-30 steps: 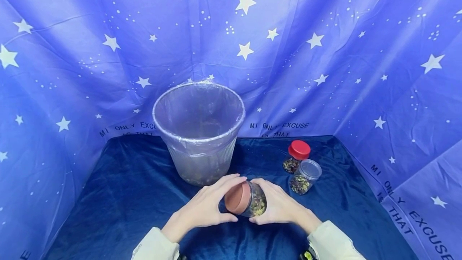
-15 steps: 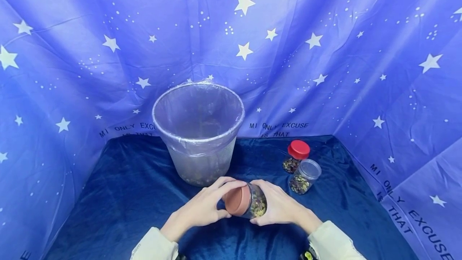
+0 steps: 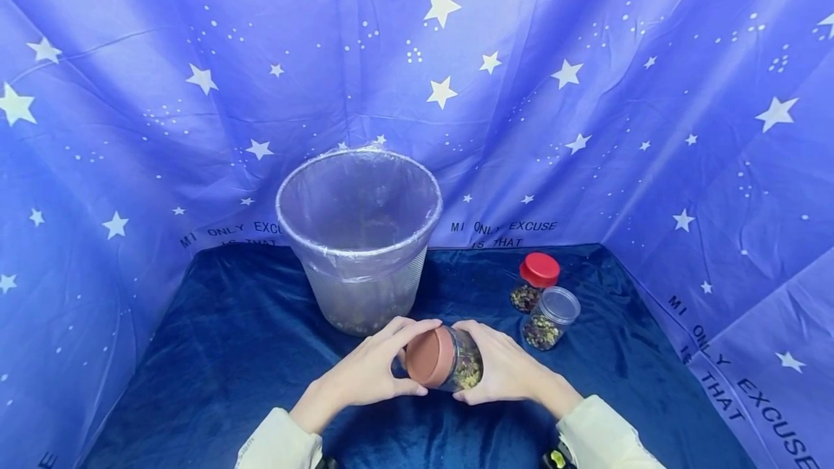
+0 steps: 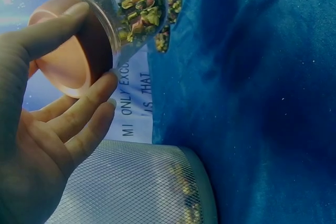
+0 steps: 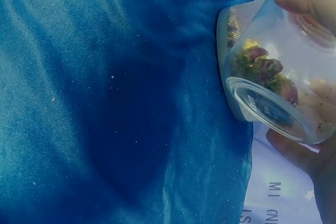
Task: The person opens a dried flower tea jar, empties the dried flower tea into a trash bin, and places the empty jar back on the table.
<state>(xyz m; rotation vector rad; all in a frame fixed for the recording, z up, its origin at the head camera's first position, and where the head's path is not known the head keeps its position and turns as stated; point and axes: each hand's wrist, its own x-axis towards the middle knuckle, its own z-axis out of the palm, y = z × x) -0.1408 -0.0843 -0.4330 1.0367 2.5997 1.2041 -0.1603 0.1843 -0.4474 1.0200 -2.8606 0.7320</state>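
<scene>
Left hand on the brown lid, right hand round the lidded jar.
From the head camera I have the lidded jar tilted well over, lid toward my left, in front of the lined mesh bin; my left thumb and fingers are bent about the lid's edge, my right ones curved round the clear body. To the right on the blue cloth, a red-capped jar stands just behind a clear-topped jar; I can't tell whether they touch. My left wrist view shows the lid seated on the jar, with yellow, green and reddish dried pieces inside. In my right wrist view the jar's clear base faces the cloth side, thumb and fingers gripping around the wall, the mesh bin beyond.
</scene>
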